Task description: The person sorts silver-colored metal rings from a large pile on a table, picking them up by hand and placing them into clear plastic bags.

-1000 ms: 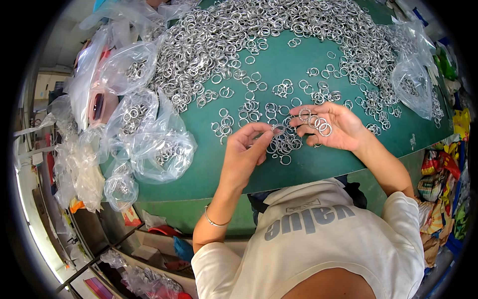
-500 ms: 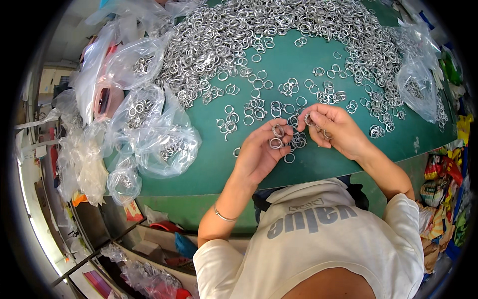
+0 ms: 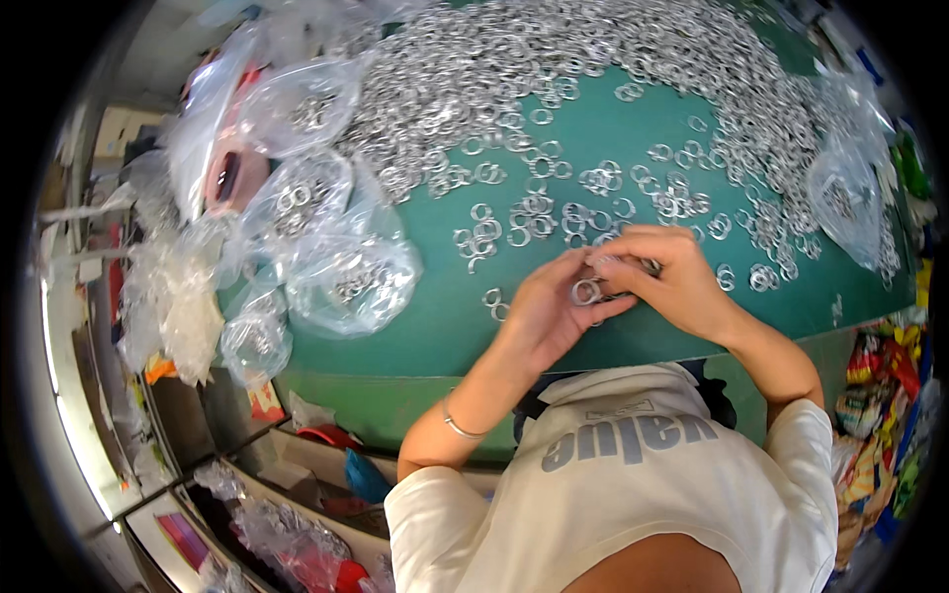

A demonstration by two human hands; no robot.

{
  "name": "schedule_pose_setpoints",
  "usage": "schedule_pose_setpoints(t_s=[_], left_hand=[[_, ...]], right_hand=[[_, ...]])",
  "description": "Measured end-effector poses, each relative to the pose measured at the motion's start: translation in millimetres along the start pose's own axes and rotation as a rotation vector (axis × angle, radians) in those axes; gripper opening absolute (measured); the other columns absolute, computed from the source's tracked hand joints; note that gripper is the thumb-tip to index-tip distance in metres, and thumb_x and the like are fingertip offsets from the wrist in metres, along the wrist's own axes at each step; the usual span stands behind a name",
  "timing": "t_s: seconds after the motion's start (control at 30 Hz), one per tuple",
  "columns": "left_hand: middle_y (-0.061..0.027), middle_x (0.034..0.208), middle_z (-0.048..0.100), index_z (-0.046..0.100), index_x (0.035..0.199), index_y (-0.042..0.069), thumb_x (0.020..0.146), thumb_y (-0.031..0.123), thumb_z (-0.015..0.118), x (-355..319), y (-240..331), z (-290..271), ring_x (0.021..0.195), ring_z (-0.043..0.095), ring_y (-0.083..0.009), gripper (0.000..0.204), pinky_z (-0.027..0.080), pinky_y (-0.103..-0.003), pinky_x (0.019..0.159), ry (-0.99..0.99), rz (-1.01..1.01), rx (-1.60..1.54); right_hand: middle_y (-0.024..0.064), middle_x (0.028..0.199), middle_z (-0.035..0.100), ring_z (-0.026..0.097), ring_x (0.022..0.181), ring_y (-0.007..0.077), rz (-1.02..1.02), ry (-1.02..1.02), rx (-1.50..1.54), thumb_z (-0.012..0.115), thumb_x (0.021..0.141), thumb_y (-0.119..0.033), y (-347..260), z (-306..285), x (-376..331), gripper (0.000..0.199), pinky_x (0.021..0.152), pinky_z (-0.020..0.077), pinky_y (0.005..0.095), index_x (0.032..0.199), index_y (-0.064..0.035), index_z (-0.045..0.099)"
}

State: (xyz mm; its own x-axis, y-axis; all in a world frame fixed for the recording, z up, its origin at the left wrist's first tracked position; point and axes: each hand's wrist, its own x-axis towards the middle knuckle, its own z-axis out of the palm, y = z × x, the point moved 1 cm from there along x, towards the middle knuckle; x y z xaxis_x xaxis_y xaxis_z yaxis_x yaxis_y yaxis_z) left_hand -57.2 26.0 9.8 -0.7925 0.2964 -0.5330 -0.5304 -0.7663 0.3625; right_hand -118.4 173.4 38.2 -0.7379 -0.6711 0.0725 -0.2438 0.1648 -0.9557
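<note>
Both hands meet over the near edge of a green table (image 3: 435, 326). My left hand (image 3: 547, 308) pinches a small silver metal ring (image 3: 585, 293) between thumb and fingers. My right hand (image 3: 664, 275) curls over it from the right, fingertips touching the same ring and a few more rings tucked under its fingers. Small clusters of loose rings (image 3: 534, 219) lie on the green surface just beyond the hands. A large heap of rings (image 3: 554, 69) covers the far part of the table.
Clear plastic bags holding rings (image 3: 346, 272) crowd the table's left side, with more empty bags (image 3: 173, 296) hanging off the edge. Another bag of rings (image 3: 840, 198) sits at the right. Bins with coloured items (image 3: 297, 514) stand below left; colourful packets (image 3: 880, 395) at right.
My hands have drawn closer together and nearer the table's front edge, and the right hand's fingers have closed over the rings it held spread before.
</note>
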Motion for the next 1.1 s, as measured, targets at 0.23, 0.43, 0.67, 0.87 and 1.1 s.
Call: schedule_pose_setpoints(t_s=[0.23,0.43,0.67,0.87,1.1], left_hand=[[-0.0126,0.108,0.058,0.045,0.119,-0.003,0.093,0.015,0.044,-7,-2,6,0.099,0.058,-0.0216,0.032,0.048,-0.039,0.090,-0.172,0.132,-0.143],[-0.0130,0.118,0.052,0.034,0.131,-0.003,0.091,0.011,0.049,-13,4,5,0.109,0.053,-0.0179,0.046,0.044,-0.036,0.096,-0.270,0.121,0.037],[-0.0104,0.127,0.048,0.026,0.137,-0.002,0.091,0.016,0.051,-26,22,-2,0.119,0.046,-0.0183,0.055,0.038,-0.037,0.102,-0.379,0.016,0.288],[-0.0116,0.130,0.046,0.023,0.139,0.000,0.091,0.012,0.048,-28,30,-3,0.122,0.044,-0.0194,0.056,0.038,-0.037,0.102,-0.452,0.010,0.438],[-0.0097,0.102,0.063,0.033,0.135,0.004,0.091,0.010,0.046,-54,69,5,0.083,0.061,-0.0129,0.046,0.052,-0.027,0.072,-0.329,0.043,0.849]], right_hand=[[0.0112,0.077,0.063,0.061,0.063,0.0279,-0.055,0.060,-0.447,0.066,0.076,-0.011,-16,8,1,0.018,0.051,0.0461,0.0340,0.094,-0.0053,0.063],[0.0105,0.074,0.063,0.059,0.058,0.0259,-0.093,-0.033,-0.473,0.068,0.075,-0.013,-21,1,4,0.028,0.051,0.0455,0.0329,0.101,-0.0065,0.060],[0.0077,0.068,0.061,0.055,0.051,0.0220,-0.092,-0.174,-0.456,0.069,0.074,-0.016,-28,-7,12,0.025,0.047,0.0427,0.0321,0.096,-0.0079,0.062],[0.0084,0.069,0.061,0.058,0.052,0.0247,-0.388,-0.099,-0.618,0.065,0.078,-0.016,-15,4,12,0.019,0.045,0.0437,0.0331,0.094,-0.0075,0.061],[0.0052,0.060,0.058,0.056,0.048,0.0125,-0.132,0.019,-0.157,0.056,0.088,-0.015,7,-3,20,0.012,0.042,0.0395,0.0299,0.086,-0.0030,0.057]])
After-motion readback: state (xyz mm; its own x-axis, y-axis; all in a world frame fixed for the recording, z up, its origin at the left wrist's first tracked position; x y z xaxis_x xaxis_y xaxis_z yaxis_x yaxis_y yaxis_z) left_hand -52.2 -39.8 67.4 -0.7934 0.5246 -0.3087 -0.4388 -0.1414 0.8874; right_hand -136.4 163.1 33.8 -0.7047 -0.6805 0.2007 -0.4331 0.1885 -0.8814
